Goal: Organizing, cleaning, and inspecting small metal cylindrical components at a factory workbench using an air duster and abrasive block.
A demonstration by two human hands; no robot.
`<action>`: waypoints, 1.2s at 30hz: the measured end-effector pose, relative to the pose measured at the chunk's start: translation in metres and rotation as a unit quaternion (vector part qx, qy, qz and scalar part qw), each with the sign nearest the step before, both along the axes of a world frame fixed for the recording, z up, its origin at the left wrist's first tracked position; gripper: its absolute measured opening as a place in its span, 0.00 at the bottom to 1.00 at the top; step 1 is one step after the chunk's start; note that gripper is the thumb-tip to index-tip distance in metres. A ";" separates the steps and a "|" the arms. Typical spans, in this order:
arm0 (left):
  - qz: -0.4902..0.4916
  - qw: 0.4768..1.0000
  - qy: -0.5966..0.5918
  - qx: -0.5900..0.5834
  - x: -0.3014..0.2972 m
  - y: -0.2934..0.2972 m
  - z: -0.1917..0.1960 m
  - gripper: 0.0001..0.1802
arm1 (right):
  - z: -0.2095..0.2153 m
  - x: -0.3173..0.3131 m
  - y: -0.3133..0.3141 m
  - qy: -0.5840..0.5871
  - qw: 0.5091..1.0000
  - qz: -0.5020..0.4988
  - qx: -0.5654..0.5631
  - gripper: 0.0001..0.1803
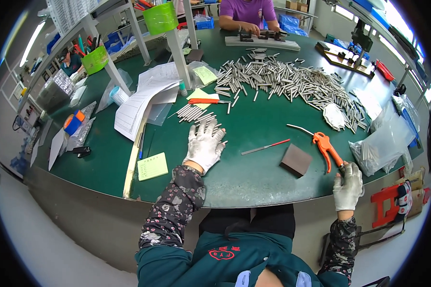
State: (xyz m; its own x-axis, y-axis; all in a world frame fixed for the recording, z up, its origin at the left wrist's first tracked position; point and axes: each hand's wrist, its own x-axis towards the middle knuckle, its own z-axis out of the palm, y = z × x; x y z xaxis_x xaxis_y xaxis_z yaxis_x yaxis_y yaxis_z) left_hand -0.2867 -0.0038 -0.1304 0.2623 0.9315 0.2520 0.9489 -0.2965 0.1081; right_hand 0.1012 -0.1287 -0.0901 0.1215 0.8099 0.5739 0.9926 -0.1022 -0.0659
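Observation:
My left hand (205, 146), in a white glove, lies on the green table with its fingers stretched out. Its fingertips reach the near ends of a small row of metal pins (192, 114). Just beyond that row is an orange-handled knife (205, 101). At the right front edge, my gloved right hand (348, 187) is closed around the tail end of an orange air blow gun (324, 147), whose thin nozzle points to the far left. Between the hands are a thin file with a red handle (268, 146) and a dark brown block (296, 160).
A big heap of metal pins (282, 76) spreads over the far table, a crumpled white piece (334, 116) beside it. Plastic bags (385, 138) lie right; paper sheets (141, 103) and a green note (152, 166) left. Opposite, a person (249, 14) handles a metal fixture (262, 43).

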 end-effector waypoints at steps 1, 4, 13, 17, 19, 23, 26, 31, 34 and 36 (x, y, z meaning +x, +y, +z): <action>-0.007 1.000 0.014 0.018 -0.001 0.002 -0.003 0.22 | 0.003 0.001 -0.001 0.012 1.000 0.000 -0.008 0.23; -0.018 0.999 0.015 0.033 -0.005 0.005 -0.002 0.23 | 0.011 -0.002 0.011 0.023 0.998 -0.032 -0.056 0.21; -0.100 0.982 -0.013 0.161 0.012 -0.014 0.024 0.35 | -0.007 0.027 0.044 0.017 0.980 -0.115 -0.159 0.14; -0.181 0.972 -0.005 0.149 0.039 -0.027 0.045 0.31 | -0.012 0.037 0.041 0.111 0.978 -0.085 -0.153 0.12; -0.202 0.970 -0.003 0.136 0.052 -0.029 0.051 0.31 | -0.020 0.040 0.043 0.130 0.982 -0.116 -0.070 0.12; -0.191 0.980 -0.045 0.025 0.077 -0.017 0.048 0.22 | -0.031 0.060 0.056 0.108 0.974 -0.198 -0.005 0.12; -0.134 0.991 -0.012 -0.023 0.088 -0.008 0.046 0.18 | -0.025 0.065 0.066 0.125 0.955 -0.261 -0.058 0.13; -0.096 0.994 0.030 -0.047 0.098 0.002 0.040 0.12 | -0.003 0.034 0.061 0.054 0.958 -0.265 -0.096 0.19; -0.090 0.993 0.063 -0.037 0.098 0.006 0.033 0.06 | 0.019 -0.013 0.045 0.078 0.995 0.014 -0.062 0.28; -0.084 0.992 0.085 -0.049 0.094 0.005 0.036 0.07 | 0.021 -0.048 0.042 0.104 0.971 0.181 -0.119 0.34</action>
State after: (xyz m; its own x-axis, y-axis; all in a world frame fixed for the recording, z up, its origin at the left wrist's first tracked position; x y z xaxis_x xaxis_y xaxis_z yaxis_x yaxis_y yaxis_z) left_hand -0.1927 0.0016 -0.0945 0.4466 0.8889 0.1016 0.8941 -0.4477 -0.0133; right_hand 0.0530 -0.0870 -0.0693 -0.1028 0.9280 0.3582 0.9342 0.2137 -0.2856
